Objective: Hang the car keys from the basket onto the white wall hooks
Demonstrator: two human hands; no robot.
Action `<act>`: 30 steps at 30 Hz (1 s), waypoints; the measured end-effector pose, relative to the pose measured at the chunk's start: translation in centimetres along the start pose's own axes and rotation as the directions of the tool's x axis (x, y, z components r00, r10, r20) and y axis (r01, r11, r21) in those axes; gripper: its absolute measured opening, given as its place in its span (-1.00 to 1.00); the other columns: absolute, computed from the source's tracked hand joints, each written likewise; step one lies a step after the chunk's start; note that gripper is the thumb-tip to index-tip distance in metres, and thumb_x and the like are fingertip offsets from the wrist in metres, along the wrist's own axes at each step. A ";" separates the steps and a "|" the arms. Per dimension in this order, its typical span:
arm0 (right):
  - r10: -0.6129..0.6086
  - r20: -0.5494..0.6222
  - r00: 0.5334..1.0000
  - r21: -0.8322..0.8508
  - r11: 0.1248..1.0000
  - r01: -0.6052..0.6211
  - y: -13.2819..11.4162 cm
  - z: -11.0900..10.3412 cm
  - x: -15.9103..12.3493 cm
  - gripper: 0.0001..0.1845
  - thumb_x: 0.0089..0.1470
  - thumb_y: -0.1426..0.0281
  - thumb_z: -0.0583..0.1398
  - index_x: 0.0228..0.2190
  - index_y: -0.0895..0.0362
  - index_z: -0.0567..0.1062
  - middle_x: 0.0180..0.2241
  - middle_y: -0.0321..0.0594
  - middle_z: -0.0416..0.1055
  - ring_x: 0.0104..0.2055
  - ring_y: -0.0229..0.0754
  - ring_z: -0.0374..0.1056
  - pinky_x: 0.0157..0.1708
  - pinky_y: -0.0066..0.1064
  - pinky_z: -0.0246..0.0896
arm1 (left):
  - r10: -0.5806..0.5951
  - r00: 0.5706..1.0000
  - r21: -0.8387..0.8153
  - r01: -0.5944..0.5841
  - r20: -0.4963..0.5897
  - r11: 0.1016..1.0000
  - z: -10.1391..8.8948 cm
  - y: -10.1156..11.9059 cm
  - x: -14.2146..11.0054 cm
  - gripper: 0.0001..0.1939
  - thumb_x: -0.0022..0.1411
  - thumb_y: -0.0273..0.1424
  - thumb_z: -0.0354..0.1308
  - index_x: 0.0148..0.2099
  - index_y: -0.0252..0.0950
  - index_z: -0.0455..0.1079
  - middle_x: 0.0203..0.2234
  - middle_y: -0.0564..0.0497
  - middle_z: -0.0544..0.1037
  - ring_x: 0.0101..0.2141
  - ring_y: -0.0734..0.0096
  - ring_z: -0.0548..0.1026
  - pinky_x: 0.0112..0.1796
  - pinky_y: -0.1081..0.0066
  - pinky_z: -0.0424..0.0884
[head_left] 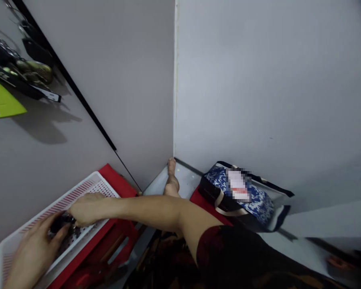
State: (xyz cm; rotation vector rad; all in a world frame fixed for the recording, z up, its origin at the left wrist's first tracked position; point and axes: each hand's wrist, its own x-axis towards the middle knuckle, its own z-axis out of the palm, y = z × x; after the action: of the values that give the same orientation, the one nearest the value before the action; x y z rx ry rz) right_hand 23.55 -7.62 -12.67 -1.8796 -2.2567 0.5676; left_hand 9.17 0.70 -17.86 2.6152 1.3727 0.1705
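A white perforated plastic basket rests on a red stool at the lower left. Over it, my left hand curls its thumb and fingers round a small dark, shiny object, whose kind I cannot make out. My right hand reaches across from the right and is closed at the same dark object, its fingertips turned down and partly hidden. Small dark and shiny bits show below the hands, inside the basket, too blurred to name.
Bunches of keys and a yellow-green tag hang on the wall at upper left. Two pale walls meet in a corner ahead. A blue-and-white patterned bag stands on something red at right. My bare foot is near the corner.
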 end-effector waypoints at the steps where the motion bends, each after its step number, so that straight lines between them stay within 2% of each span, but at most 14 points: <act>1: 0.006 -0.013 1.000 0.009 1.000 -0.006 0.2 0.2 0.3 -0.80 -0.22 0.36 0.04 -0.47 0.17 0.36 -0.38 -0.18 0.37 -0.42 -0.21 0.28 -0.64 -0.52 0.13 | 0.011 1.000 0.009 -0.011 -0.027 1.000 -0.3 0.7 -0.3 -0.72 -0.08 -0.16 -0.22 -0.23 0.09 0.06 -0.38 0.42 0.41 -0.17 0.38 0.26 -0.22 0.37 0.21; 3: -0.006 -0.033 0.999 0.017 1.000 0.006 0.5 0.7 0.8 -0.79 -0.23 0.34 0.04 -0.50 0.17 0.38 -0.40 -0.17 0.38 -0.43 -0.20 0.29 -0.66 -0.51 0.13 | -0.011 0.997 0.020 0.013 -0.074 1.000 -1.1 1.9 -0.8 -0.72 -0.05 -0.18 -0.23 -0.22 0.06 0.06 -0.37 0.36 0.41 -0.19 0.36 0.28 -0.24 0.36 0.23; 7: -0.025 -0.078 0.997 -0.016 1.000 0.024 0.8 1.3 1.1 -0.77 -0.21 0.33 0.02 -0.50 0.18 0.40 -0.43 -0.15 0.39 -0.41 -0.17 0.29 -0.62 -0.50 0.12 | -0.135 0.989 -0.021 0.134 -0.063 0.991 -2.5 3.5 -1.5 -0.72 -0.07 -0.28 -0.15 -0.24 -0.15 0.17 -0.32 0.12 0.41 -0.24 0.34 0.32 -0.27 0.38 0.25; 9: -0.007 -0.101 0.995 -0.037 0.999 0.004 0.7 1.6 1.0 -0.77 -0.21 0.36 0.02 -0.48 0.17 0.40 -0.44 -0.15 0.40 -0.39 -0.17 0.29 -0.58 -0.49 0.11 | -0.139 0.987 -0.108 0.130 -0.076 0.986 -2.6 3.6 -1.7 -0.73 -0.10 -0.32 -0.09 -0.29 -0.26 0.25 -0.33 0.01 0.42 -0.28 0.31 0.34 -0.29 0.37 0.24; 11: 0.017 -0.134 0.991 -0.025 0.999 -0.021 0.6 1.9 1.2 -0.77 -0.22 0.38 0.02 -0.47 0.14 0.41 -0.46 -0.17 0.40 -0.40 -0.19 0.29 -0.55 -0.50 0.09 | -0.142 0.986 -0.254 0.115 -0.092 0.960 -2.5 3.1 -1.8 -0.73 -0.13 -0.35 -0.06 -0.32 -0.30 0.29 -0.43 -0.01 0.43 -0.37 0.34 0.37 -0.34 0.40 0.25; 14: 0.039 -0.202 0.979 0.031 0.999 -0.034 0.6 2.4 1.7 -0.78 -0.22 0.42 0.02 -0.47 0.12 0.42 -0.48 -0.19 0.40 -0.41 -0.22 0.28 -0.50 -0.49 0.06 | -0.229 0.964 -0.538 0.121 -0.138 0.834 -2.1 1.8 -1.6 -0.72 -0.15 -0.37 -0.05 -0.31 -0.33 0.28 -0.60 0.06 0.38 -0.54 0.46 0.34 -0.46 0.47 0.24; 17: 0.009 -0.309 0.951 0.102 0.995 0.024 0.6 2.8 2.2 -0.76 -0.21 0.42 0.02 -0.42 0.13 0.41 -0.45 -0.18 0.38 -0.38 -0.22 0.26 -0.43 -0.48 0.05 | -0.282 0.943 -0.752 0.056 -0.176 0.656 -1.8 0.9 -1.6 -0.72 -0.16 -0.37 -0.03 -0.31 -0.35 0.26 -0.62 0.11 0.31 -0.57 0.55 0.29 -0.49 0.53 0.21; 21: 0.009 -0.428 0.904 0.219 0.971 0.094 0.4 2.8 2.6 -0.72 -0.17 0.40 0.02 -0.34 0.15 0.38 -0.38 -0.17 0.35 -0.32 -0.22 0.22 -0.33 -0.47 0.04 | -0.285 0.935 -0.852 -0.031 -0.209 0.523 -1.9 0.8 -1.8 -0.75 -0.16 -0.39 0.00 -0.33 -0.34 0.25 -0.58 0.11 0.29 -0.53 0.59 0.27 -0.45 0.55 0.20; 26: -0.028 -0.478 0.878 0.287 0.940 0.186 0.1 2.5 2.7 -0.69 -0.14 0.36 0.00 -0.29 0.14 0.35 -0.35 -0.18 0.33 -0.31 -0.24 0.20 -0.31 -0.48 0.03 | -0.222 0.958 -0.940 -0.100 -0.180 0.327 -2.4 1.3 -1.9 -0.76 -0.18 -0.40 0.05 -0.35 -0.32 0.22 -0.58 0.12 0.32 -0.50 0.59 0.30 -0.41 0.55 0.21; 28: -0.064 -0.459 0.886 0.276 0.938 0.211 0.0 2.4 2.6 -0.70 -0.14 0.36 0.00 -0.31 0.15 0.37 -0.38 -0.19 0.34 -0.35 -0.26 0.21 -0.35 -0.49 0.03 | -0.219 0.961 -0.957 -0.109 -0.171 0.268 -2.6 1.3 -1.9 -0.75 -0.18 -0.40 0.06 -0.35 -0.32 0.22 -0.59 0.13 0.33 -0.51 0.60 0.30 -0.43 0.56 0.21; 30: -0.125 -0.370 0.920 0.257 0.938 0.231 -0.2 2.4 2.5 -0.75 -0.17 0.37 0.01 -0.41 0.16 0.40 -0.48 -0.23 0.36 -0.44 -0.29 0.20 -0.45 -0.52 0.02 | -0.262 0.948 -0.966 -0.122 -0.181 0.228 -2.7 1.4 -2.0 -0.76 -0.20 -0.40 0.07 -0.37 -0.32 0.23 -0.60 0.13 0.33 -0.52 0.61 0.31 -0.45 0.57 0.21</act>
State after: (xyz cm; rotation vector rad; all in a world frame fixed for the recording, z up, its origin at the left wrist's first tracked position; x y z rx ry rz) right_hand 22.04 -5.68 -15.12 -1.4736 -1.9603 0.4685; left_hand 8.60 -1.44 -14.94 1.3979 0.8858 1.0957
